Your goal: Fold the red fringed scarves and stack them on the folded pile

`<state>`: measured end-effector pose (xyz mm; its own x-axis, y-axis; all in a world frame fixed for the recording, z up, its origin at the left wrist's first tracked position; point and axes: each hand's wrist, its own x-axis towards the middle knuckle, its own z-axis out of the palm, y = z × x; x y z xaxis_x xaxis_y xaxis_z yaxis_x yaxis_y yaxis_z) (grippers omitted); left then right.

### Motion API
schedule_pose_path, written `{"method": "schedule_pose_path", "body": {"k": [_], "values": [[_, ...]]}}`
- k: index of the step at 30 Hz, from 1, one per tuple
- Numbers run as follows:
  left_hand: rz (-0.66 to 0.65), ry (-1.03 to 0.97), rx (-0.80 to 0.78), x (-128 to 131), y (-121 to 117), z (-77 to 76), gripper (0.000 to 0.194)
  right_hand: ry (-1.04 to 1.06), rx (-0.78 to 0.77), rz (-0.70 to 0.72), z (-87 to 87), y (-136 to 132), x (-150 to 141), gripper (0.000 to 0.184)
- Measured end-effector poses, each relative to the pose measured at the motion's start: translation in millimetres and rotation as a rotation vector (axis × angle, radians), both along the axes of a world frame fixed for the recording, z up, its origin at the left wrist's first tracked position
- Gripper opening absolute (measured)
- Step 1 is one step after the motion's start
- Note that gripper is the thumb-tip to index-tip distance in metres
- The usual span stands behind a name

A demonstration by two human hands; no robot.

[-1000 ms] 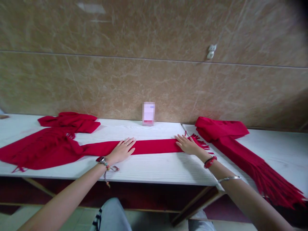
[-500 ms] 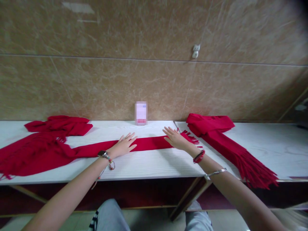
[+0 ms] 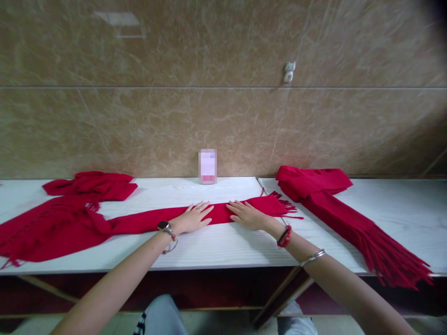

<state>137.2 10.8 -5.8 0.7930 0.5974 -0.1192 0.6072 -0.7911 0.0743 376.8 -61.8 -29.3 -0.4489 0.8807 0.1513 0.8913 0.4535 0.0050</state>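
In the head view, the landmark is a blurred upright block (image 3: 207, 166) at the back of the white counter (image 3: 223, 253), set against the tiled wall (image 3: 174, 135), which probably keeps it from toppling; what it is cannot be made out. The red scarf (image 3: 219, 213) runs crosswise on the near side of the block, narrow and mostly flat in the middle, widening into a loose, rumpled spread to the block's left and ending in fringe to its right. The left hand (image 3: 192, 218) lies on the strip just left of straight in front of the block, the right hand (image 3: 246, 215) a little to the block's right, with bare red cloth between them. Each grip is spread, palm down, fingers apart and clamped on nothing; both rest on the cloth, seemingly because flat palms press it evenly without bunching it. Left of the block, near the wall, sits a crumpled red bundle (image 3: 92, 186). Well to the block's right, a second red scarf (image 3: 335, 218) lies folded over at the back, its long fringe hanging toward the front edge, apparently laid aside to leave the middle to the hands.
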Motion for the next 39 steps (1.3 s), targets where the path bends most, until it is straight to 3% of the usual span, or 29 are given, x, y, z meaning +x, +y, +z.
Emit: {"method": "schedule_pose_path", "body": {"k": [3,11,17,20,23,26,30,35,39], "values": [[-0.018,-0.031,0.012,9,4,2.4,0.06,0.056,-0.001,-0.004,1.8,-3,-6,0.051],[-0.062,-0.139,0.101,16,8,-16.9,0.058,0.122,0.014,-0.026,1.6,-7,-13,0.049],[-0.007,-0.19,0.038,5,19,-9.7,0.052,0.174,0.103,0.094,7.1,-8,-18,0.047],[0.088,-0.127,0.029,-6,29,-13.3,0.052,0.172,0.117,0.124,4.1,-8,-18,0.039],[0.077,-0.098,0.049,-14,31,-16.9,0.052,0.16,0.142,0.139,-0.2,-8,-18,0.038],[0.005,-0.142,0.085,-23,27,-13.5,0.053,0.123,0.162,0.145,-1.3,-7,-17,0.038],[-0.008,-0.174,0.083,-41,30,3.6,0.049,0.036,0.196,0.195,7.9,-6,-24,0.037],[0.013,-0.238,-0.102,-52,49,22.7,0.04,-0.044,0.17,0.263,31.9,-9,-61,0.035],[0.099,-0.225,-0.33,-41,65,21.8,0.029,-0.161,0.118,0.22,40.9,-7,-89,0.021]]}}
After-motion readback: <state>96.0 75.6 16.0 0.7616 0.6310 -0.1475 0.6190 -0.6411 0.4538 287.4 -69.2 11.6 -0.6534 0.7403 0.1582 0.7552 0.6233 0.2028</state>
